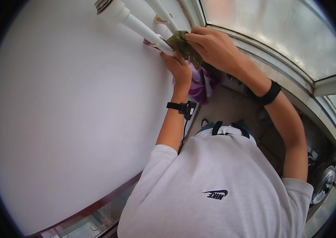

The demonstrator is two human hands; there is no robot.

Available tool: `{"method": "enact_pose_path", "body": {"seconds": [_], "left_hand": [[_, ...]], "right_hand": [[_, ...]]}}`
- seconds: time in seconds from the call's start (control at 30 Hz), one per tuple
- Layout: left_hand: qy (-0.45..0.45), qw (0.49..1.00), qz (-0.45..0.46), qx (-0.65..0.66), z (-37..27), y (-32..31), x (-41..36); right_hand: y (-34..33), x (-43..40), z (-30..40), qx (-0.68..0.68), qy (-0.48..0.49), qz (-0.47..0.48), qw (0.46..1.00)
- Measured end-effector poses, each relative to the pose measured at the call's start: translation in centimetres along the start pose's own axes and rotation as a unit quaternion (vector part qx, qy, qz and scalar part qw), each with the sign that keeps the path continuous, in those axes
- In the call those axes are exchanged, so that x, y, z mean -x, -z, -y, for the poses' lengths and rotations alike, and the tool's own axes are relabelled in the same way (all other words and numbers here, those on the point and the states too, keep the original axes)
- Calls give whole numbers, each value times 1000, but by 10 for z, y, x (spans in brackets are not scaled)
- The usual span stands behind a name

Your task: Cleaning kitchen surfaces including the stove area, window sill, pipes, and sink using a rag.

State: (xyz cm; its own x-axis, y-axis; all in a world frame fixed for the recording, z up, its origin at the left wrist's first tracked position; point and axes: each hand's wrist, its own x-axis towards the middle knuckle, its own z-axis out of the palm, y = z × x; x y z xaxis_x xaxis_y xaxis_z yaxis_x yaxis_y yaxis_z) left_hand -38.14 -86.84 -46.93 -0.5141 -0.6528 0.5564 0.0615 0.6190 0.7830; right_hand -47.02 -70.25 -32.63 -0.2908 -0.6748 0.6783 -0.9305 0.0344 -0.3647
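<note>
My left hand (179, 67) grips the lower part of a white pipe (144, 29) that slants along the wall, its thumb and fingers about the pipe. Up at the far end, the pipe widens into a white collar (117, 10). Between the fingertips of my right hand (214, 47) is an olive-green cloth (182, 44), crumpled against the lower pipe and just above my left hand. A purple patterned cloth (200, 81) hangs behind and below both hands. The green cloth and my hand hide the pipe's lower end.
A second white pipe (163, 15) runs beside the first, near a wall bracket (162, 20). The white wall (66, 113) fills the left. Frosted window panes (275, 32) and their ledge (275, 62) border the right. A round metal lid (324, 184) lies low at the right.
</note>
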Motion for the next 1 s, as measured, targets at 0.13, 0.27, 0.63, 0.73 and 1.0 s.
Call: {"method": "enact_pose_path", "body": {"seconds": [0.13,0.27,0.63,0.73,1.0], "left_hand": [[-70,996,-33,-40,9,3,-4],[-73,996,-16,41,14,-1,-2],[-19,994,40,102,17,3,3],[10,995,50,82,11,6,2],[-43,990,-12,132,12,-5,-2]], "right_hand": [[-14,3,11,-86,-15,-93,992],[-28,15,9,-120,-74,-112,984],[-45,-23,7,97,109,-26,989],[-44,-27,13,112,87,-4,990],[-44,-35,33,58,26,16,998]]}}
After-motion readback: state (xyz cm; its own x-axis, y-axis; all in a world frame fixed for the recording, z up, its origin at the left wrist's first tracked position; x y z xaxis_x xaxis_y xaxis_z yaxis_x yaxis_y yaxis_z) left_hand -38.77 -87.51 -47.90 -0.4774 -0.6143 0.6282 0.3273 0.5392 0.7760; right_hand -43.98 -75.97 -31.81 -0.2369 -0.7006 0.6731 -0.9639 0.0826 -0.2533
